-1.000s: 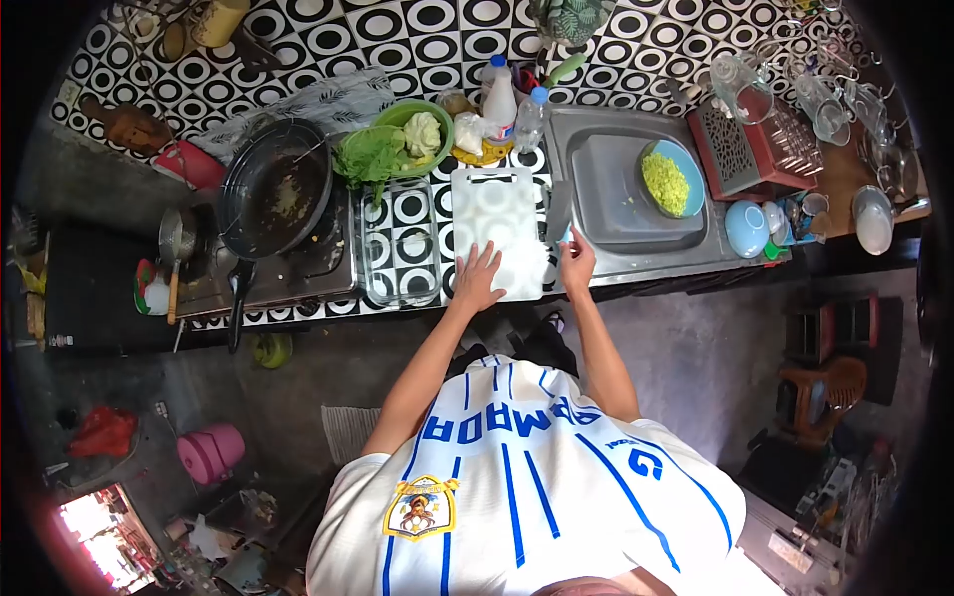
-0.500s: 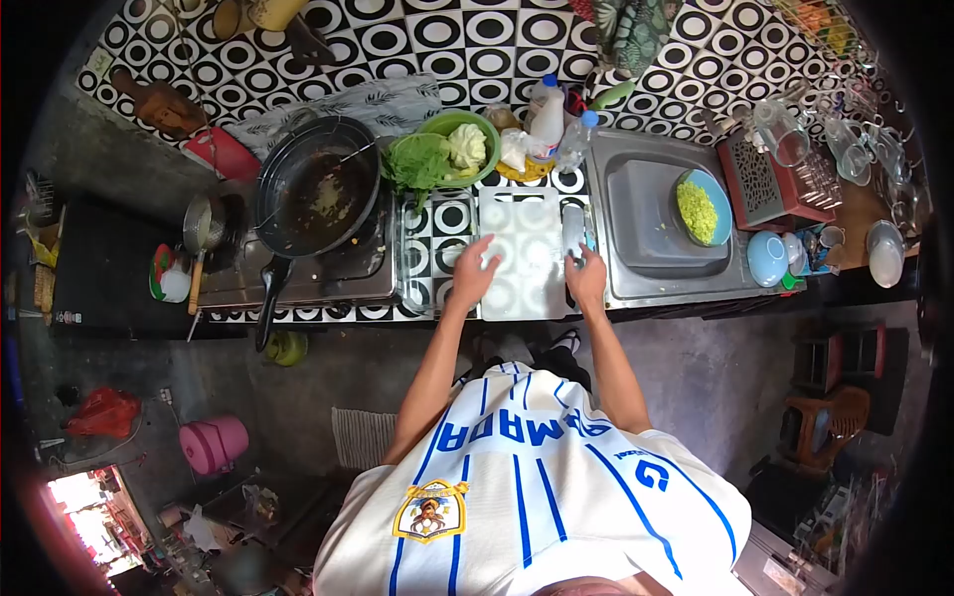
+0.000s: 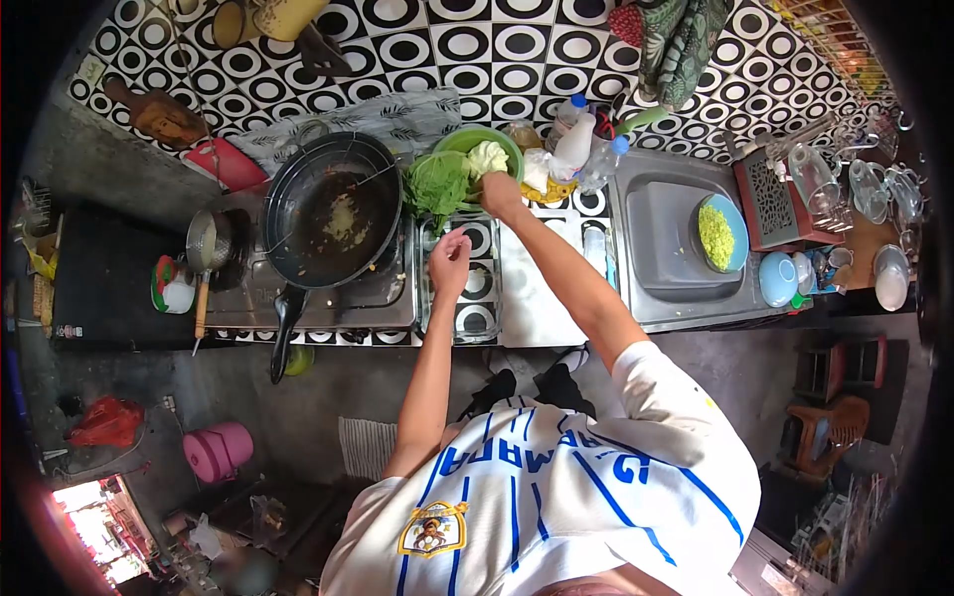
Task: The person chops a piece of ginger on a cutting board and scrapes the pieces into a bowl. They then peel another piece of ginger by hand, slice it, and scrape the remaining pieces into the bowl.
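My right hand (image 3: 500, 193) reaches to the front rim of a green bowl (image 3: 515, 150); its fingertips are hidden. The bowl holds a pale cauliflower-like head (image 3: 487, 159), and leafy greens (image 3: 435, 186) hang over its left side. My left hand (image 3: 450, 258), fingers partly curled and apart, is just below the greens with nothing in it, above a clear glass dish (image 3: 477, 288). A white cutting board (image 3: 527, 298) lies under my right forearm. Right of the board is a knife-like object (image 3: 596, 248), partly hidden by glare.
A black pan (image 3: 333, 223) sits on the stove at left, its handle pointing toward me. Bottles (image 3: 573, 149) stand behind the board. The sink (image 3: 676, 238) at right holds a blue bowl (image 3: 737, 223) of chopped yellow-green food. A strainer (image 3: 207, 241) lies far left.
My right hand has moved from beside the board up and left to the green bowl. My left hand has shifted left, off the board. The camera view has shifted slightly.
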Demonstrator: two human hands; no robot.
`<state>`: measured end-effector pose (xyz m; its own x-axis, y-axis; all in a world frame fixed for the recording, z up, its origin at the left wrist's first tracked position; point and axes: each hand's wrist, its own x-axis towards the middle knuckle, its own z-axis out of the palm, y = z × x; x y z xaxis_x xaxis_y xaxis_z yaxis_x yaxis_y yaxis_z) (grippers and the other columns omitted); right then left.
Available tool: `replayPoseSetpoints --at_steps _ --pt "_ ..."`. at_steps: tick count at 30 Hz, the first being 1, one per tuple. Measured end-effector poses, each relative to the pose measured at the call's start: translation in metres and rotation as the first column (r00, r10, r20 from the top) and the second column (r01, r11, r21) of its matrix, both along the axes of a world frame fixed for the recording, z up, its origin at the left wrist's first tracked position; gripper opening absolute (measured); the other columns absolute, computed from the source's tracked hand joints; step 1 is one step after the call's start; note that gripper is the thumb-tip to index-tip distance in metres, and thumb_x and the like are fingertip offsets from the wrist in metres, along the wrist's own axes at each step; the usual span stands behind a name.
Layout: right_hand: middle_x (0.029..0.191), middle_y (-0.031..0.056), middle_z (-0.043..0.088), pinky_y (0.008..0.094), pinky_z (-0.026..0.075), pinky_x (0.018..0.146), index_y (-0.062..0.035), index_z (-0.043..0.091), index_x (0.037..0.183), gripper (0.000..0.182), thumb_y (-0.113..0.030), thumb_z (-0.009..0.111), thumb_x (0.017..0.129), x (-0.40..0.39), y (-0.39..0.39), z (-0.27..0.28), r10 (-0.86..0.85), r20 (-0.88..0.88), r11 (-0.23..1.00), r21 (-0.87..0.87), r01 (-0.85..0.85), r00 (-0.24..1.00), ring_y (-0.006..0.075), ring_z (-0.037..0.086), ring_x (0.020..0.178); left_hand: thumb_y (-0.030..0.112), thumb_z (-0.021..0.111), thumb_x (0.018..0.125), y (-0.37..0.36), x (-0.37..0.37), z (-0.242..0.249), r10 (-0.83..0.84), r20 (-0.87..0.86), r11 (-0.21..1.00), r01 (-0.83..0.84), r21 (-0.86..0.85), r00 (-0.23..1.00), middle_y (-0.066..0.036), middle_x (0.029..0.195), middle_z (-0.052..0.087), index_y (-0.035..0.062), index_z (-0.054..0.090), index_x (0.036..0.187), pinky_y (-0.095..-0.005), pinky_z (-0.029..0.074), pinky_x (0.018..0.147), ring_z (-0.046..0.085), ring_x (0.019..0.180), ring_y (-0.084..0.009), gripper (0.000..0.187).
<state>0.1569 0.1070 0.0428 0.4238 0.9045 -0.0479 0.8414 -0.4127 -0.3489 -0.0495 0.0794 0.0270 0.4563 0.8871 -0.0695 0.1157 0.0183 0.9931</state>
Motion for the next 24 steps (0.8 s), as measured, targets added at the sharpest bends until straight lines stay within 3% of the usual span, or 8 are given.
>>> replayPoseSetpoints --at_steps 3,7,14,15,18,21,24 --pt "0.099 0.0180 0.072 0.0393 0.057 0.078 -0.0071 0.074 0.096 0.018 -0.011 0.061 0.083 -0.003 0.018 0.000 -0.066 0.016 0.992 -0.107 0.068 0.998 0.0340 0.070 0.091 0.010 0.066 0.091 0.010 0.013 0.007 -0.051 -0.027 0.999 0.051 0.002 0.998 -0.011 0.108 0.071 0.0011 0.064 0.119 -0.0288 0.050 0.089 0.066 0.098 -0.0166 0.030" --pt "0.100 0.0190 0.071 0.0399 0.058 0.075 -0.0060 0.071 0.098 0.019 -0.009 0.059 0.084 -0.002 0.020 0.011 -0.031 0.042 0.987 -0.159 0.037 0.999 0.0323 0.071 0.093 0.010 0.066 0.089 0.013 0.019 0.013 -0.046 -0.028 0.997 0.047 0.062 0.999 -0.008 0.103 0.072 0.0026 0.066 0.116 -0.0269 0.052 0.080 0.067 0.092 -0.0154 0.028" --pt "0.097 0.0202 0.070 0.0417 0.057 0.079 -0.0045 0.069 0.095 0.017 -0.009 0.054 0.087 0.011 0.005 -0.003 -0.032 0.058 0.999 0.012 0.032 0.998 0.0337 0.070 0.092 0.010 0.065 0.092 0.015 0.011 0.013 -0.077 0.006 0.997 0.077 0.031 0.997 -0.010 0.107 0.071 0.0005 0.063 0.120 -0.0275 0.050 0.086 0.066 0.096 -0.0155 0.030" --pt "0.099 0.0199 0.069 0.0409 0.057 0.080 -0.0057 0.069 0.096 0.018 -0.011 0.055 0.088 0.014 0.006 -0.003 0.038 0.096 0.999 0.021 -0.040 0.995 0.0334 0.070 0.094 0.010 0.065 0.092 0.014 0.013 0.012 -0.086 0.020 0.996 0.086 0.033 0.996 -0.010 0.107 0.071 0.0005 0.063 0.121 -0.0273 0.050 0.085 0.065 0.096 -0.0154 0.030" --pt "0.101 0.0190 0.069 0.0408 0.057 0.080 -0.0066 0.068 0.099 0.018 -0.013 0.056 0.088 0.027 0.014 -0.007 0.197 -0.063 0.975 -0.094 -0.202 0.978 0.0333 0.070 0.093 0.011 0.066 0.092 0.009 0.013 0.008 -0.091 0.039 0.996 0.090 0.008 0.995 -0.009 0.107 0.070 0.0009 0.063 0.121 -0.0274 0.049 0.086 0.065 0.097 -0.0151 0.031" --pt "0.092 0.0179 0.071 0.0419 0.056 0.080 -0.0149 0.074 0.097 0.019 -0.011 0.063 0.082 0.025 0.029 -0.016 0.186 0.066 0.977 -0.124 -0.176 0.980 0.0336 0.070 0.090 0.011 0.066 0.092 0.005 0.010 0.004 -0.061 0.053 0.997 0.063 -0.045 0.997 -0.008 0.108 0.070 0.0013 0.063 0.121 -0.0279 0.047 0.089 0.064 0.100 -0.0146 0.030" --pt "0.092 0.0146 0.072 0.0420 0.056 0.079 -0.0162 0.074 0.095 0.018 -0.012 0.062 0.083 0.021 0.027 -0.018 0.109 0.132 0.991 -0.091 -0.097 0.985 0.0315 0.070 0.090 0.011 0.065 0.092 0.003 0.004 0.001 -0.055 0.036 0.998 0.056 -0.026 0.998 -0.008 0.108 0.070 0.0012 0.063 0.121 -0.0280 0.047 0.089 0.065 0.101 -0.0145 0.030"
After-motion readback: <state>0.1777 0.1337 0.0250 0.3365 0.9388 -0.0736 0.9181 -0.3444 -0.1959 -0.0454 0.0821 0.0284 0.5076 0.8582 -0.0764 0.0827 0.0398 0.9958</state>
